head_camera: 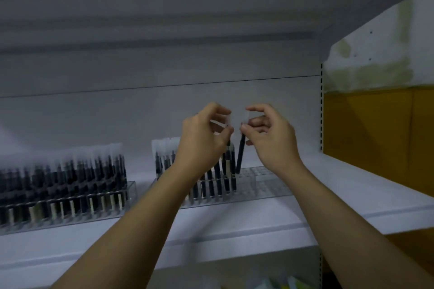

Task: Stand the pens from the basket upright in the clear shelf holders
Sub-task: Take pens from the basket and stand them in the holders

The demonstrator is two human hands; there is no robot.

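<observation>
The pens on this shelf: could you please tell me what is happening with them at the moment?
A person is loading dark pens into clear holders on a white shelf. The right hand pinches a tilted pen near its top, its lower end at the right holder. The left hand pinches what looks like the clear cap of a second pen beside it. The left holder looks full; the right holder has empty slots at its right end.

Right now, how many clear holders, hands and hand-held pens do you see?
Clear holders: 2, full holder and part-filled holder
Hands: 2, left hand and right hand
Pens in hand: 2, left pen and right pen
Total: 6; racked pens too blurred to count
</observation>
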